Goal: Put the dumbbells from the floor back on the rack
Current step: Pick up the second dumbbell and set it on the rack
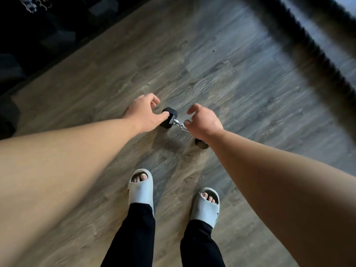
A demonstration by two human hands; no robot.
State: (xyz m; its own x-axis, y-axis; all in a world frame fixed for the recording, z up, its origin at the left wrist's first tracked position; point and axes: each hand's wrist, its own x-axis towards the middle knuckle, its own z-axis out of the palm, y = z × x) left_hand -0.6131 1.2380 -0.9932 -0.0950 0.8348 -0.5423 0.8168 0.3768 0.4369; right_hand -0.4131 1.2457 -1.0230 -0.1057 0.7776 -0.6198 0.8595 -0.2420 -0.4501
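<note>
while both arms reached down toward the floor (240,78), a small dumbbell (178,123) lay on the wood planks just ahead of the person's feet, its handle running from a black hex end at the near left of the hands to another end half hidden under the right wrist. the left hand (144,114) hung over the left end with fingers spread and curled, an open grip, the thumb seeming to touch that end, though contact was hard to judge. the right hand (205,122) hovered above the metal handle, its grip open too, fingertips close to the bar but not wrapped round it. the rack (28,35) showed only as a dark, blurred shape at the far left, with other weights dimly visible on it. to do this step well, one hand would best close fully round the middle of the handle so the ends balance, with toes in the open sandals (141,187) kept clear of any drop.
</note>
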